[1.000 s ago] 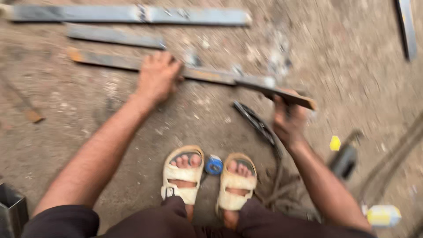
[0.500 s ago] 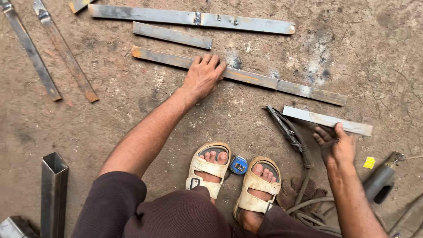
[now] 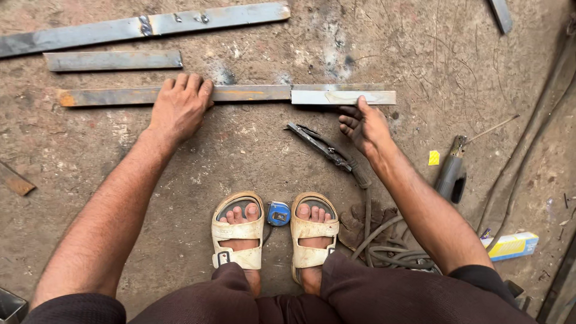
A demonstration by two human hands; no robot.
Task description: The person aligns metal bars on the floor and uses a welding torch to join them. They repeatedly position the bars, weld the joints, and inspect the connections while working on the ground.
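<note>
The long flat bar [image 3: 150,96] lay across the middle of the frame on the dirt floor [image 3: 420,54], rusty at its left end. The left hand [image 3: 180,108] rested on it with the palm down and the fingers spread flat; it pinned the bar rather than gripped it. The short bar [image 3: 343,96], paler, lay end to end with the long one at centre right, and the two appeared to touch at the joint. The right hand [image 3: 365,126] sat just below the short bar, fingers loosely curled, thumb tip against the bar's lower edge; it held nothing closed.

Judged risk: the short bar was steadied by a thumb alone and could slip out of line on the loose grit. The cut ends looked sharp and the hands were bare, so a slide could nick a finger.

The clamp tool [image 3: 327,150] with its cable lay just below the right hand, close enough to be knocked. The coiled cable [image 3: 384,246] lay beside the right sandal [image 3: 312,231], a likely snag for open-toed feet. A glove [image 3: 360,219] lay unused beside that foot. A blue tape measure [image 3: 278,213] sat between the sandals.
</note>
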